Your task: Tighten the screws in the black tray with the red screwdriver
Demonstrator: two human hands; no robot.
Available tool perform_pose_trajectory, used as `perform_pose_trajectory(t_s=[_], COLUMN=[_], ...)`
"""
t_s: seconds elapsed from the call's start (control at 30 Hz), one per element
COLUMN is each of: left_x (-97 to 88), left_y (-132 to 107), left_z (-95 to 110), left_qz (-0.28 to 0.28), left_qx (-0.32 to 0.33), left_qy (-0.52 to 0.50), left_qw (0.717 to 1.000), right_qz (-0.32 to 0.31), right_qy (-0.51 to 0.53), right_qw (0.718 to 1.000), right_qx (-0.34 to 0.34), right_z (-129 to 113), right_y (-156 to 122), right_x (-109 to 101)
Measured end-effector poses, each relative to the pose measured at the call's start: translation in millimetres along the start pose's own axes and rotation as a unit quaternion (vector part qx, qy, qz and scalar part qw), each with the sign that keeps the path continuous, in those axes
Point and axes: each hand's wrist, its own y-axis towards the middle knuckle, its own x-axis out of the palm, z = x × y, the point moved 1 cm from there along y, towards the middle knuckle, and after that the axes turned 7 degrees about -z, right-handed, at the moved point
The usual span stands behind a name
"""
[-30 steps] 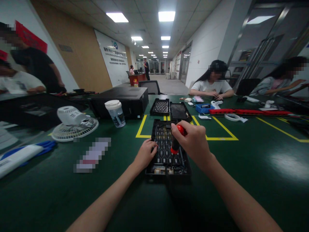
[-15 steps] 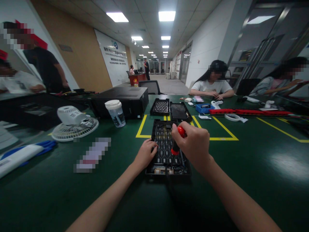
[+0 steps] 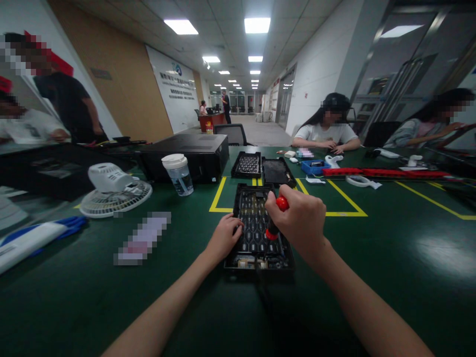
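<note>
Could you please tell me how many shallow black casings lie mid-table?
3: the near casing, touched by the left hand and under the red-and-black tool; behind it, the far-left casing and, beside that, the far-right casing. Others may be hidden.

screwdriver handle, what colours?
Screwdriver handle: black with red end and red collar; best in the head view.

A slender, bare left forearm [image 3: 176, 297] and bare right forearm [image 3: 361, 297], both tapering to narrow wrists [image 3: 208, 256]; slim, uncovered fingers [image 3: 232, 222].
</note>
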Motion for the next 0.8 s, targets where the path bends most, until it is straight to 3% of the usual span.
perform_pose_trajectory(t_s=[0.3,0.5,0.8], left_x=[-0.7,-1.0,-1.1], left_y=[-0.4,0.3,0.4], left_z=[0.6,0.8,0.1], left_qz=[-0.004,-0.003,-0.002], left_qx=[-0.001,0.004,0.001], left_qy=[0.006,0.006,0.004], left_qw=[1.000,1.000,1.000], right_qz=[-0.027,-0.076,-0.191], right_qy=[0.085,0.138,0.373], right_qw=[0.996,0.987,0.907], right_qx=[-0.032,0.015,-0.035], right_z=[-2.2,3.9,20.8], right_y=[-5.1,1.4,13.9], right_x=[2.9,1.2,7.8])
